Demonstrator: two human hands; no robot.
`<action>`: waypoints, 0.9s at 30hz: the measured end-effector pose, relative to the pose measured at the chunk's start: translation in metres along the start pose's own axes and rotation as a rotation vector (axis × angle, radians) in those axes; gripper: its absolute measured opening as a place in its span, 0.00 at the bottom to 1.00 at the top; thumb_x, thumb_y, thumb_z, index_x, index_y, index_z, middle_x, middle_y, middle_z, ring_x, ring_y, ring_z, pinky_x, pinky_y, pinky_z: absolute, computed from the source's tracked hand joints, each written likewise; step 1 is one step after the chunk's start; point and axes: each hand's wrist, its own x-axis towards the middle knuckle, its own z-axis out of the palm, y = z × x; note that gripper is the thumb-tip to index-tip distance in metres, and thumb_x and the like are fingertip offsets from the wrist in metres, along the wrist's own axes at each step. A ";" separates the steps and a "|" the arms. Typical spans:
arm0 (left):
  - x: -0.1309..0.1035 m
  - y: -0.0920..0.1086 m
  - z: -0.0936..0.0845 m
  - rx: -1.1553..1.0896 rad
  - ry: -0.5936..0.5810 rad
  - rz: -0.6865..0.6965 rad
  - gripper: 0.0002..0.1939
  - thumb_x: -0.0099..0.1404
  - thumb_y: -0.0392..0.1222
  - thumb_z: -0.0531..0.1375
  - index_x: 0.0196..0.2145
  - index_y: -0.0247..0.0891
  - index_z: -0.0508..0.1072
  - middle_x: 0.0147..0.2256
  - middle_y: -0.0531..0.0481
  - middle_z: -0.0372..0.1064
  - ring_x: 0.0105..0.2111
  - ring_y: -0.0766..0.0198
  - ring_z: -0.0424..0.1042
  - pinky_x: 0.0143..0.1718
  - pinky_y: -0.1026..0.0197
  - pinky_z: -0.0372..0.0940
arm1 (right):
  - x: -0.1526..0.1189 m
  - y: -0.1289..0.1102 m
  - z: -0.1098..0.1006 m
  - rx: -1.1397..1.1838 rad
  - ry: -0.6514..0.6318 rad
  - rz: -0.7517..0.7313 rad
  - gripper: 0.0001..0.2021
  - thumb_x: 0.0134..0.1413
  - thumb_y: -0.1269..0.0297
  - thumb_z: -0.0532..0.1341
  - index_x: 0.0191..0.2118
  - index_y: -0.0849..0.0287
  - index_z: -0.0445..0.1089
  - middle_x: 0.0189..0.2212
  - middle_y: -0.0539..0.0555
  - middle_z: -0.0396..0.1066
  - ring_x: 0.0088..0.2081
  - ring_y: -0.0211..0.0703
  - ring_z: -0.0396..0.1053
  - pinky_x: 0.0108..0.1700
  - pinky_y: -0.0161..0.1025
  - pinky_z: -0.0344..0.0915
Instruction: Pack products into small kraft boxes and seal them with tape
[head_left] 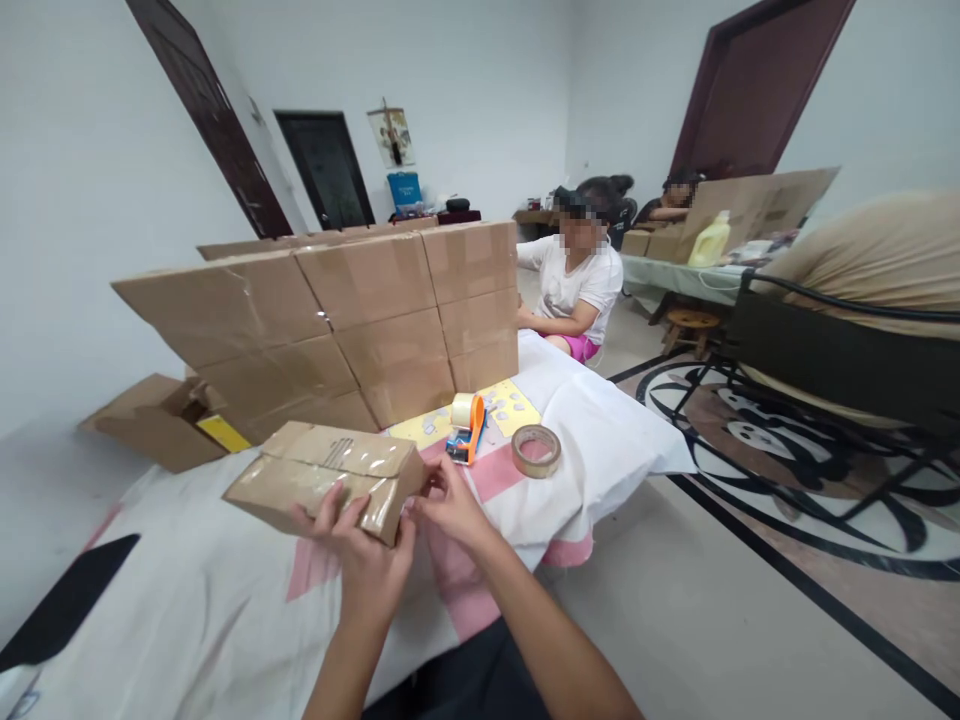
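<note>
A taped brown cardboard box (319, 465) lies in front of me, tilted on the cloth-covered table. My left hand (364, 535) grips its near side, fingers over the top and thumb at the right end. At that right end, the fingers of my right hand (450, 505) are pinched together against the box edge; whatever they hold is too small to make out. Just beyond my right hand stands an orange and blue tape dispenser (468, 430) with a roll on it. To its right a roll of tape (536, 451) lies flat.
A wall of stacked cardboard boxes (382, 320) rises along the table's far side, with an open box (161, 425) at its left. A person (577, 270) in white sits beyond. A dark chair (847, 340) stands right of the table (615, 430).
</note>
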 end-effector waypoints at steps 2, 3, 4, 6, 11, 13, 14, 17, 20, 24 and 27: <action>0.026 0.024 0.000 -0.065 0.004 0.027 0.30 0.58 0.42 0.68 0.51 0.45 0.55 0.61 0.35 0.47 0.69 0.39 0.43 0.66 0.25 0.39 | 0.002 -0.031 -0.008 -0.034 0.048 -0.095 0.22 0.43 0.61 0.73 0.41 0.53 0.63 0.40 0.50 0.69 0.44 0.44 0.69 0.50 0.42 0.65; 0.040 0.038 0.004 -0.108 -0.006 0.047 0.29 0.59 0.40 0.67 0.51 0.45 0.55 0.64 0.35 0.45 0.70 0.40 0.40 0.66 0.26 0.40 | 0.004 -0.049 -0.017 -0.048 0.086 -0.139 0.22 0.43 0.61 0.73 0.42 0.52 0.63 0.40 0.50 0.69 0.44 0.44 0.69 0.50 0.43 0.66; 0.054 0.054 0.010 -0.155 -0.044 0.065 0.27 0.61 0.38 0.65 0.52 0.45 0.55 0.66 0.35 0.41 0.71 0.42 0.37 0.67 0.28 0.41 | 0.005 -0.067 -0.029 -0.066 0.139 -0.189 0.22 0.44 0.60 0.73 0.43 0.52 0.62 0.41 0.51 0.70 0.44 0.45 0.70 0.50 0.43 0.67; 0.081 0.089 0.033 -0.293 -0.092 0.128 0.27 0.63 0.34 0.62 0.54 0.45 0.53 0.70 0.35 0.35 0.72 0.44 0.30 0.68 0.29 0.42 | 0.007 -0.100 -0.061 -0.128 0.288 -0.319 0.22 0.47 0.59 0.71 0.45 0.51 0.61 0.44 0.53 0.70 0.46 0.45 0.70 0.53 0.45 0.67; 0.110 0.175 0.138 -0.605 -0.338 0.209 0.30 0.66 0.28 0.53 0.62 0.46 0.51 0.73 0.41 0.28 0.72 0.51 0.22 0.70 0.35 0.44 | 0.011 -0.147 -0.180 -0.401 0.649 -0.511 0.27 0.48 0.57 0.69 0.53 0.51 0.61 0.53 0.58 0.67 0.51 0.49 0.70 0.55 0.49 0.68; 0.107 0.196 0.191 -0.708 -0.414 0.158 0.31 0.66 0.28 0.53 0.63 0.45 0.52 0.73 0.42 0.30 0.73 0.52 0.25 0.70 0.39 0.45 | 0.018 -0.144 -0.231 -0.494 0.714 -0.500 0.28 0.50 0.57 0.68 0.56 0.52 0.62 0.56 0.59 0.66 0.52 0.50 0.69 0.55 0.51 0.68; 0.103 0.201 0.218 -0.755 -0.437 0.107 0.31 0.65 0.28 0.54 0.62 0.44 0.53 0.73 0.41 0.31 0.73 0.52 0.26 0.71 0.41 0.46 | 0.025 -0.137 -0.254 -0.538 0.738 -0.481 0.29 0.50 0.57 0.67 0.57 0.53 0.62 0.55 0.60 0.67 0.52 0.50 0.70 0.55 0.52 0.68; 0.095 0.194 0.292 -0.784 -0.544 -0.063 0.31 0.62 0.29 0.59 0.61 0.37 0.57 0.71 0.34 0.38 0.73 0.50 0.33 0.70 0.42 0.47 | 0.059 -0.100 -0.308 -0.651 0.826 -0.398 0.30 0.47 0.56 0.67 0.56 0.58 0.64 0.53 0.63 0.70 0.51 0.53 0.70 0.55 0.56 0.66; 0.098 0.165 0.347 -0.709 -0.640 -0.104 0.30 0.57 0.26 0.63 0.57 0.32 0.63 0.67 0.27 0.49 0.72 0.43 0.40 0.69 0.41 0.49 | 0.105 -0.054 -0.336 -0.632 0.840 -0.318 0.30 0.46 0.54 0.66 0.55 0.62 0.64 0.51 0.66 0.70 0.50 0.54 0.70 0.55 0.57 0.66; 0.104 0.130 0.388 -0.648 -0.632 -0.105 0.29 0.60 0.28 0.61 0.58 0.34 0.63 0.68 0.32 0.48 0.72 0.46 0.40 0.70 0.42 0.47 | 0.149 -0.015 -0.341 -0.637 0.838 -0.342 0.31 0.52 0.53 0.63 0.60 0.62 0.61 0.57 0.67 0.67 0.56 0.53 0.67 0.60 0.54 0.63; 0.102 0.122 0.403 -0.617 -0.616 -0.118 0.29 0.62 0.31 0.60 0.60 0.37 0.61 0.69 0.37 0.45 0.72 0.49 0.37 0.71 0.45 0.46 | 0.158 -0.007 -0.339 -0.715 0.860 -0.336 0.32 0.58 0.53 0.59 0.65 0.60 0.57 0.62 0.66 0.62 0.62 0.51 0.61 0.65 0.54 0.57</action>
